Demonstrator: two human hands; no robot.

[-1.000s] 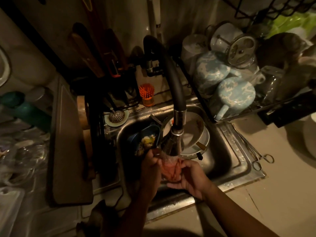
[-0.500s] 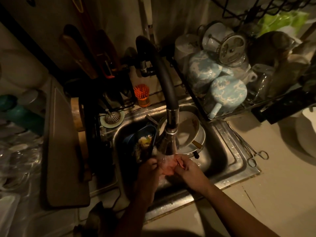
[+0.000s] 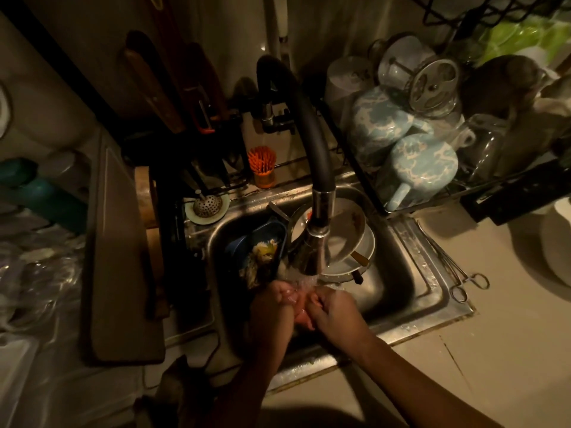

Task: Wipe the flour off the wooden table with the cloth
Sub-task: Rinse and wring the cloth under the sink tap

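Left hand (image 3: 272,307), right hand (image 3: 335,313), gripping bunched pinkish cloth (image 3: 301,318), under tap (image 3: 309,254)

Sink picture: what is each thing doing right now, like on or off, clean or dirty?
Tap: on, running.
Cloth: wet, bunched under the tap.
Left hand: grips the cloth.
Right hand: grips the cloth.
Plates: stacked in the sink, dirty.
Blue bowl: tilted, food scraps inside.

Blocked at back of sink (image 3: 411,291) by plates (image 3: 349,242) and bowl (image 3: 247,242); crowded above by faucet (image 3: 312,251); passable along right wall.
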